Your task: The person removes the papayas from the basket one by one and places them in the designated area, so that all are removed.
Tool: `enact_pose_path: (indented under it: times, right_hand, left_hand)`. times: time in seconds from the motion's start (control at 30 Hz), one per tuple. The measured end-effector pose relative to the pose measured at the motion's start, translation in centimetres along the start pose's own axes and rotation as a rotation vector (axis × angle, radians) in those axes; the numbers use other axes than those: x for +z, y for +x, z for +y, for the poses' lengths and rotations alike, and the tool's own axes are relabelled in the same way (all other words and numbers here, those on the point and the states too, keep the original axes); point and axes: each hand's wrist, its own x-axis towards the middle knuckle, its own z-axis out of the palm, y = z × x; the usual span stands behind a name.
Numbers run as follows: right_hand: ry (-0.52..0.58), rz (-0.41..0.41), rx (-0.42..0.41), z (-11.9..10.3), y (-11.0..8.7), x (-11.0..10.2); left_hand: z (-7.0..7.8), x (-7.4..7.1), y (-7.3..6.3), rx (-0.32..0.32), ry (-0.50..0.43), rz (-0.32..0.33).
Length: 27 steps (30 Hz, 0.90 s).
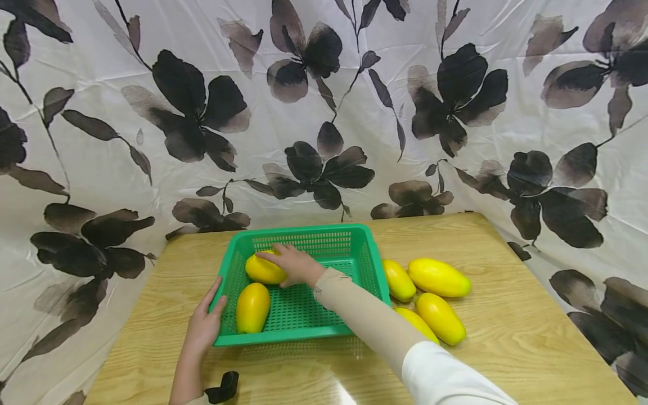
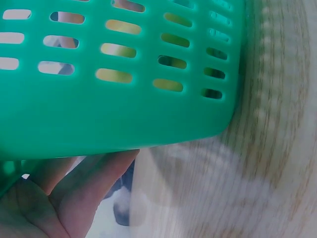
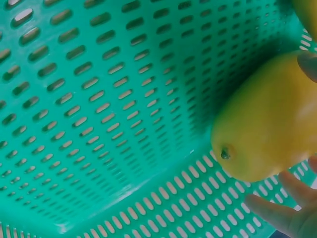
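Note:
A green plastic basket (image 1: 304, 336) with slotted walls stands on the table. My left hand (image 1: 201, 326) grips its left rim; in the left wrist view the fingers (image 2: 94, 183) lie against the rim's edge. Inside, a yellow mango (image 1: 264, 269) lies at the far left corner, and another mango (image 1: 253, 308) lies nearer to me along the left wall. My right hand (image 1: 296, 264) reaches into the basket over the far mango. In the right wrist view its fingers (image 3: 275, 210) are spread and fairly straight beside that mango (image 3: 262, 124); one fingertip overlaps its upper side.
Several mangoes (image 1: 439, 277) lie on the wooden table (image 1: 511, 337) to the right of the basket, one partly behind my right sleeve (image 1: 374, 315). A floral cloth (image 1: 385, 129) hangs behind the table. A black strap piece (image 1: 224, 387) is by my left wrist.

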Motion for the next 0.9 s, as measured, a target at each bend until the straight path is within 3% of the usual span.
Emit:
enact_pose_path:
  times: [0.5, 0.9]
  right_hand:
    - [0.02, 0.005, 0.044, -0.2, 1.6, 1.1]
    - [-0.006, -0.064, 0.098, -1.2, 1.6, 1.0]
  left_hand:
    - [0.1, 0.0, -0.2, 0.008, -0.024, 0.001]
    - [0.0, -0.1, -0.1, 0.0, -0.036, 0.008]
